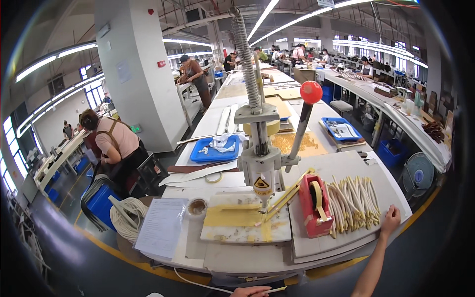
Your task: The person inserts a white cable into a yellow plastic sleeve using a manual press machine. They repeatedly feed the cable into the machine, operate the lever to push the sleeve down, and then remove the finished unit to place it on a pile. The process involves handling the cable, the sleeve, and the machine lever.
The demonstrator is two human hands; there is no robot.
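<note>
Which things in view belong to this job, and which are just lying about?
Likely in use:
pale cord, in the left hand
yellow-tipped cords, beside the right hand
lever press
red tape dispenser

Apparently lying about:
blue tray left of the press
grey stool
fan

Left hand [250,292] cropped by lower edge, covering part of white cord [208,285]. Right hand [391,218] curled, inside of fist hidden; its forearm also cropped. Sheet's [161,227] print too fine. Distant workers [298,53]: handwork too small to tell.
</note>
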